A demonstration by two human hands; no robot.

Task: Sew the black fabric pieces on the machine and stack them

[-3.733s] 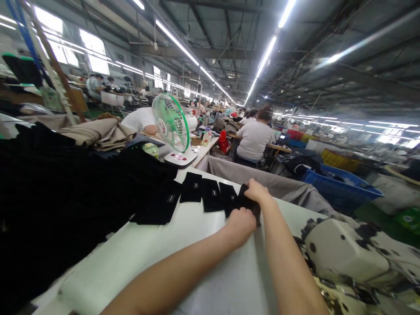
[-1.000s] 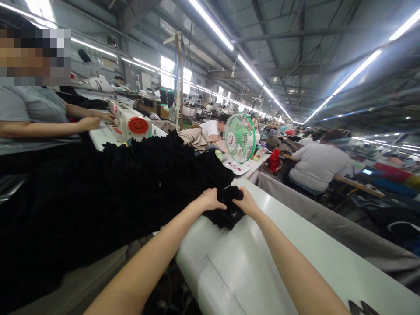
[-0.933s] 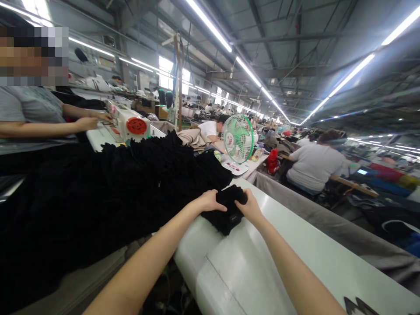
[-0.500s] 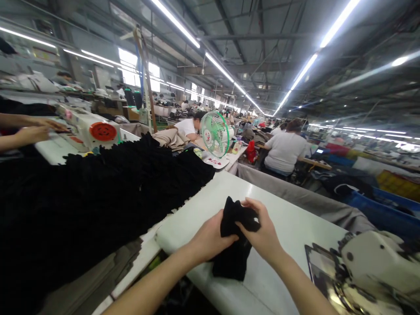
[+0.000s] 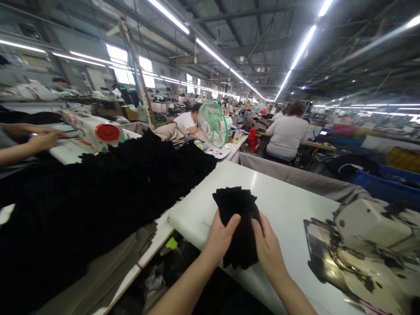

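A small stack of black fabric pieces (image 5: 239, 218) lies near the front edge of the white table (image 5: 288, 205). My left hand (image 5: 220, 238) grips the stack's left side, thumb on top of the cloth. On the stack's right side my right hand (image 5: 269, 251) holds it with closed fingers. A large heap of black fabric (image 5: 98, 188) covers the table to my left, a little apart from the stack.
A sewing machine (image 5: 364, 232) stands at the right of the table. A green fan (image 5: 212, 124) sits at the far end. A co-worker's hands (image 5: 42, 140) work at a white machine with a red wheel (image 5: 95, 131) on the left. Seated people and blue bins (image 5: 387, 183) lie beyond.
Both hands gathered the spread-out black pieces into one stack beside the big heap, lifted it, and brought it down near the table's front edge. The view swung left, then back right.
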